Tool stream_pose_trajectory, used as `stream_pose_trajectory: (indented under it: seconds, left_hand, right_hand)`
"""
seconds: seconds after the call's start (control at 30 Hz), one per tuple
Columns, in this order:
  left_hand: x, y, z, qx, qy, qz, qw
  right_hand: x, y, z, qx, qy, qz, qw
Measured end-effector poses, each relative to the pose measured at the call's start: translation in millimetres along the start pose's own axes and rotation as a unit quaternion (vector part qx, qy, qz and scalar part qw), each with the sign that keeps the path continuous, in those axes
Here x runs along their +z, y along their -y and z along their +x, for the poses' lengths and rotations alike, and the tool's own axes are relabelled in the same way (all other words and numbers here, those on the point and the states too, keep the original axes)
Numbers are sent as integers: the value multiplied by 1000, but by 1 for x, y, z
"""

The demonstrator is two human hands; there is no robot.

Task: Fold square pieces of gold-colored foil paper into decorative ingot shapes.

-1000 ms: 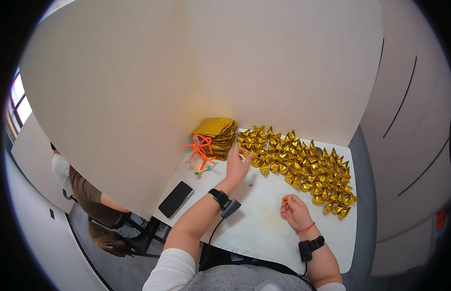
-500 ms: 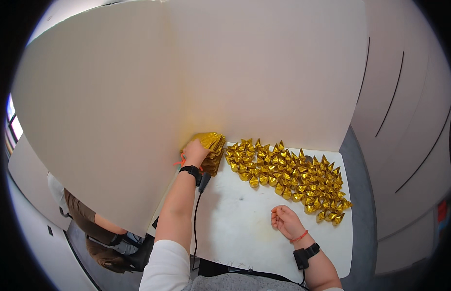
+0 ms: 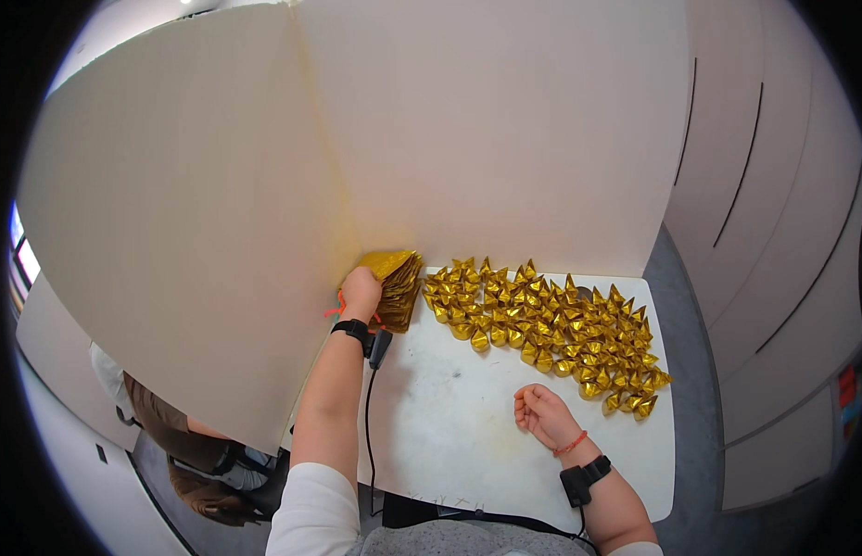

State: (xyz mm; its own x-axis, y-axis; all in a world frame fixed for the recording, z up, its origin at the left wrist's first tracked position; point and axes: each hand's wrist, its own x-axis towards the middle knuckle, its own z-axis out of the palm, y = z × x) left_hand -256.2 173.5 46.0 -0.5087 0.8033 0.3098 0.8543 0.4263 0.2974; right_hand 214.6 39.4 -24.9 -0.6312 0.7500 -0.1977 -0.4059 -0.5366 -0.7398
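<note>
A thick stack of gold foil paper (image 3: 400,295) stands at the far left corner of the white table. At the stack's left edge is my left hand (image 3: 361,294), its fingers curled in on the foil sheets; the fingertips are hidden. My right hand (image 3: 542,414) rests above the table's middle right with its fingers loosely curled together, and nothing shows in them. Beyond it spreads a crowd of folded gold foil ingots (image 3: 542,324), pointed at the ends, set close together along the table's back and right side.
Tall pale panels (image 3: 505,139) enclose the white table (image 3: 440,435) at the left and back. A black cable (image 3: 369,435) runs down from my left wrist's band. Another person's brown-clothed body (image 3: 162,408) shows past the left panel.
My left hand has shifted from the top of the foil stack toward its left edge, and its fingers have drawn in. My right hand keeps its curled pose; the view has tilted slightly.
</note>
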Motion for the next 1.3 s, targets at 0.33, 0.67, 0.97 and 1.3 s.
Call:
stream_pose_trajectory:
  seconds: [0.33, 0.67, 0.97, 1.3]
  left_hand:
    - [-14, -4, 2, -61, -117, -186, 974]
    - [-108, -104, -122, -67, 108, -734, 667]
    - [-73, -105, -264, -214, 285, -752, 555]
    - [-31, -84, -289, -66, 345, -551, 757]
  right_hand:
    - [-3, -4, 3, -10, 23, 1, 1000]
    - [3, -5, -8, -62, 27, -59, 996]
    - [24, -15, -19, -410, -153, -389, 811]
    - [49, 39, -49, -402, -40, -741, 537]
